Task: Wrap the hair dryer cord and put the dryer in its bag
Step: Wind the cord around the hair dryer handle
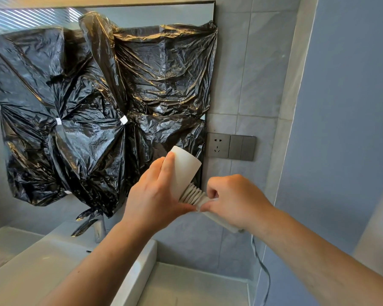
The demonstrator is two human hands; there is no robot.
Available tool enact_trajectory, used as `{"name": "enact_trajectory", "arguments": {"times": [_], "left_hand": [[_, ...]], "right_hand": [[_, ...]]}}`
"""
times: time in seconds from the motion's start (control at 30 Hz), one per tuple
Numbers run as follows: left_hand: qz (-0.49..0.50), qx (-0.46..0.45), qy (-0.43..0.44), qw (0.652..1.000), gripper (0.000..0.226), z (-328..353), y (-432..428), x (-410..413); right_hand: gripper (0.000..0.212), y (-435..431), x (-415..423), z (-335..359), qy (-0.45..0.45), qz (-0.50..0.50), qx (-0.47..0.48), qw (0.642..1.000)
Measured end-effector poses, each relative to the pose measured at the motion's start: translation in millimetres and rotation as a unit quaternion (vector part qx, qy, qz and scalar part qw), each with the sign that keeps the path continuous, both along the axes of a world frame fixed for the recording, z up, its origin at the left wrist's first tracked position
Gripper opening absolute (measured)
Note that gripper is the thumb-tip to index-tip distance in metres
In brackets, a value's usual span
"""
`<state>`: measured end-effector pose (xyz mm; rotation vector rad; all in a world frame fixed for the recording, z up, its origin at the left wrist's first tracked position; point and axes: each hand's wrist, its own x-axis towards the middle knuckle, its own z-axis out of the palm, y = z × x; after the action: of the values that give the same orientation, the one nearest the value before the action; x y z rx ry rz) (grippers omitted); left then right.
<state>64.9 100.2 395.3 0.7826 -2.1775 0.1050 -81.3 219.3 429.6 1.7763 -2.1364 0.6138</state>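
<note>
My left hand (155, 195) is wrapped round the barrel of the white plastic hair dryer (185, 171), held up in front of the mirror covered in crumpled black plastic bags (97, 107); my right hand (234, 199) pinches the pale grey cord (194, 194), coiled tightly round the dryer's handle; its loose end hangs below my wrist, beside the white ceramic basin (142, 261).

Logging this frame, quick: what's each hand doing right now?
Left hand: grips the white hair dryer barrel.
Right hand: pinches the cord wound on its handle.
</note>
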Motion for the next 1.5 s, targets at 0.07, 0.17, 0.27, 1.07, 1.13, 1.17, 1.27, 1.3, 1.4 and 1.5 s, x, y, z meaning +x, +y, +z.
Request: {"name": "enact_trajectory", "arguments": {"times": [0.07, 0.17, 0.27, 1.07, 1.13, 1.17, 1.27, 1.3, 1.4, 1.5], "left_hand": [[-0.001, -0.01, 0.024, 1.0, 0.136, -1, -2, 2], [-0.005, -0.027, 0.06, 0.998, 0.135, 0, -5, 4], [-0.013, -0.061, 0.06, 0.996, 0.133, 5, -7, 5], [-0.273, 0.491, 0.288, 0.776, 0.074, -11, -21, 19], [-0.277, 0.54, 0.283, 0.743, 0.074, -13, -23, 20], [-0.278, 0.557, 0.28, 0.731, 0.073, -14, -23, 20], [-0.288, 0.588, 0.253, 0.712, 0.073, -13, -25, 24], [-0.293, 0.597, 0.241, 0.707, 0.074, -13, -26, 26], [-0.307, 0.621, 0.23, 0.683, 0.071, -12, -24, 27], [-0.296, 0.646, 0.265, 0.651, 0.057, -14, -18, 23]], "right_hand": [[0.031, -1, -3, 3, 0.02, 0.025, -0.004, 0.999], [0.044, -8, -12, 7, -0.019, 0.041, 0.013, 0.999], [0.055, -19, -21, 11, -0.092, 0.04, 0.093, 0.991], [0.041, -20, -14, -29, -0.401, 0.183, 0.104, 0.892], [0.063, -19, -11, -25, -0.377, 0.163, 0.105, 0.906], [0.069, -18, -10, -24, -0.376, 0.166, 0.113, 0.905], [0.073, -11, -9, -16, -0.439, 0.207, 0.19, 0.853], [0.068, -7, -8, -12, -0.458, 0.221, 0.219, 0.833], [0.042, 3, -7, -9, -0.483, 0.246, 0.236, 0.806], [0.025, 3, -8, -18, -0.558, 0.24, 0.176, 0.775]]}}
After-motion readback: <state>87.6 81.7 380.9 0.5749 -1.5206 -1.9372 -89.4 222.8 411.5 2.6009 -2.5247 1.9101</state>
